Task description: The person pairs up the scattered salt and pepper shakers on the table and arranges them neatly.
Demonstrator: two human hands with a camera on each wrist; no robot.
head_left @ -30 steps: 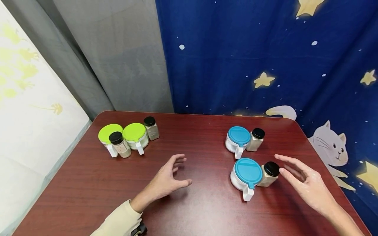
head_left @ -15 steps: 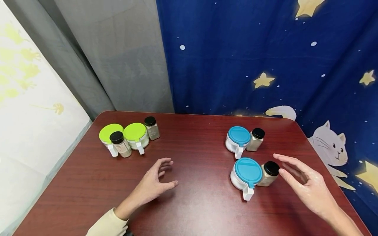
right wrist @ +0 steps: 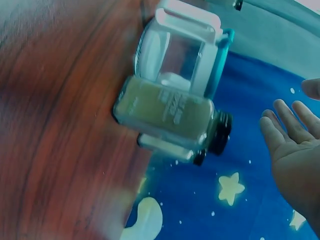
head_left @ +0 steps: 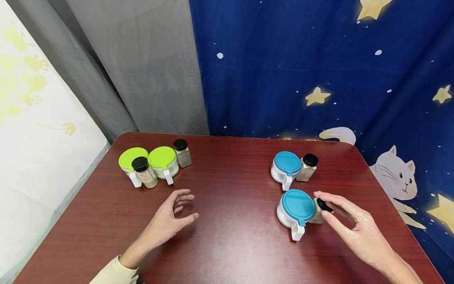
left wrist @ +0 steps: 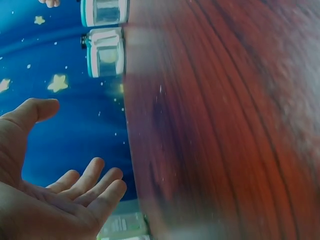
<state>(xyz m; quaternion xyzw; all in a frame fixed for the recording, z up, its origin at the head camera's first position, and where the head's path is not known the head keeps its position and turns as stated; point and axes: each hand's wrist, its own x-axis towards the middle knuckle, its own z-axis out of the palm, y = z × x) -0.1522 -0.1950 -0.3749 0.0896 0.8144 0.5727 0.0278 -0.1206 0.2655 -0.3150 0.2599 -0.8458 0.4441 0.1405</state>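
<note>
In the head view my right hand (head_left: 363, 232) hovers over the front right spice jar (head_left: 317, 217), thumb and fingers on either side of its black cap. The right wrist view shows that hand apart from the cap, its fingers loosely spread. Directly beside this jar stands a glass seasoning pot (head_left: 298, 207) with a blue lid and a white handle toward me. My left hand (head_left: 164, 221) floats above the table's left middle, fingers relaxed and holding nothing. Behind the front pair are a second blue-lidded pot (head_left: 286, 163) and another black-capped spice jar (head_left: 307, 169).
At the back left stand two green-lidded pots, the outer one (head_left: 129, 157) and the inner one (head_left: 162, 157). A round spice bottle (head_left: 146, 175) is in front of them, and a square spice jar (head_left: 183, 154) is to their right. Curtains hang behind the reddish-brown table (head_left: 234, 173).
My left hand has drawn left and back toward me. My right hand has moved slightly left, so that its fingers now overlap the front spice jar's cap. The containers have stayed put.
</note>
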